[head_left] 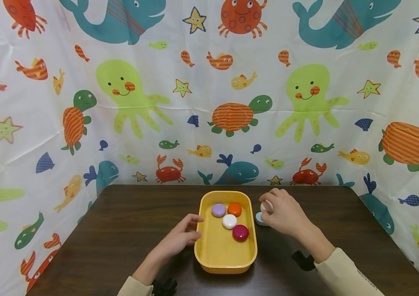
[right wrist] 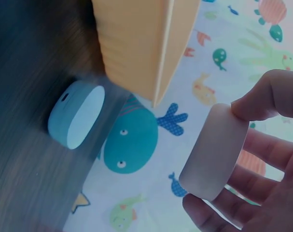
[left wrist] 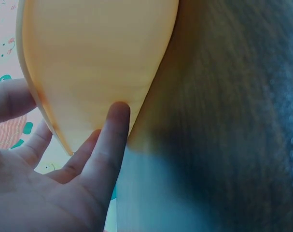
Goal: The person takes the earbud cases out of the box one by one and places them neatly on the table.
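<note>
A yellow rectangular tray [head_left: 218,251] with rounded corners stands on the dark table and holds several glossy round discs: a purple disc [head_left: 218,210], an orange disc [head_left: 234,209], a white disc [head_left: 229,221] and a crimson disc [head_left: 240,232]. My left hand [head_left: 180,240] touches the tray's left side, its fingers [left wrist: 107,145] spread against the outer wall. Right of the tray, my right hand [head_left: 285,211] pinches a pale pink disc [right wrist: 216,152] between thumb and fingers, raised above the table. Below it lies a light blue disc [right wrist: 76,116] with a small dark slot in its side.
The dark wooden table [head_left: 139,218] extends around the tray on both sides. Behind and beside it hangs a white curtain [head_left: 194,86] printed with sea animals. A black wrist strap [head_left: 303,260] shows by the right sleeve.
</note>
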`<act>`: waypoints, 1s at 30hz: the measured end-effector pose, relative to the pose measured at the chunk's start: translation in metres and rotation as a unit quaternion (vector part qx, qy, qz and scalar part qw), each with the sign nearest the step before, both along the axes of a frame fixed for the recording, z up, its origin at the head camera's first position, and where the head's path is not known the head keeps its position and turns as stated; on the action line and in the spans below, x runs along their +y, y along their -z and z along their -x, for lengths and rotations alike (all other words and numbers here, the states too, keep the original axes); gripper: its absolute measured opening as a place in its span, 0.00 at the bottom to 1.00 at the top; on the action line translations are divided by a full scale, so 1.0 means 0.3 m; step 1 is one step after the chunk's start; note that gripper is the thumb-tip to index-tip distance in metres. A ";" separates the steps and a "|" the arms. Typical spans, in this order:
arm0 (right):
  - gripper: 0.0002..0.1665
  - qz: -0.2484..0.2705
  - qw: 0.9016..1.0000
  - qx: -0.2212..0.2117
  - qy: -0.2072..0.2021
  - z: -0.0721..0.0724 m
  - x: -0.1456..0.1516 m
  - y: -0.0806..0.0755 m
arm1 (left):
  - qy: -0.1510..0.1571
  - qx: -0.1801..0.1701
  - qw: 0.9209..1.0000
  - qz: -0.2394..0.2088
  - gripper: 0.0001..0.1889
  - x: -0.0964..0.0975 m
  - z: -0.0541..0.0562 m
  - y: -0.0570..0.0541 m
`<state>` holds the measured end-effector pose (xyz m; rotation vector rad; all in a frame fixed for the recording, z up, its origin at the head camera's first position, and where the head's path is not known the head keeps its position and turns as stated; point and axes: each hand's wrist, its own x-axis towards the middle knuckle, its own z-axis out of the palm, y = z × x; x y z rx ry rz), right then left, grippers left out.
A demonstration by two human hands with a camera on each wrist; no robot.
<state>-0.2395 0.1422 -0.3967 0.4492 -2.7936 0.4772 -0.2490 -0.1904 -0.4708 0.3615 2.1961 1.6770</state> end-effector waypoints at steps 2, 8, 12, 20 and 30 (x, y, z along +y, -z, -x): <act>0.17 -0.001 1.000 -0.002 0.003 0.005 0.008 0.002 | 0.000 0.000 1.000 -0.001 0.22 0.000 0.001 0.001; 0.19 -0.001 1.000 -0.015 0.015 0.022 0.028 0.007 | 0.001 0.002 1.000 -0.003 0.22 0.000 0.002 0.001; 0.18 -0.006 1.000 -0.022 0.021 0.035 0.044 0.014 | -0.001 0.001 1.000 -0.002 0.22 0.001 -0.003 -0.003; 0.19 -0.010 0.999 -0.025 0.025 0.052 0.072 0.029 | 0.003 -0.001 1.000 -0.007 0.22 0.001 -0.004 -0.004; 0.18 -0.009 0.999 -0.035 0.033 0.064 0.104 0.054 | 0.003 -0.001 1.000 -0.009 0.22 0.001 -0.001 -0.001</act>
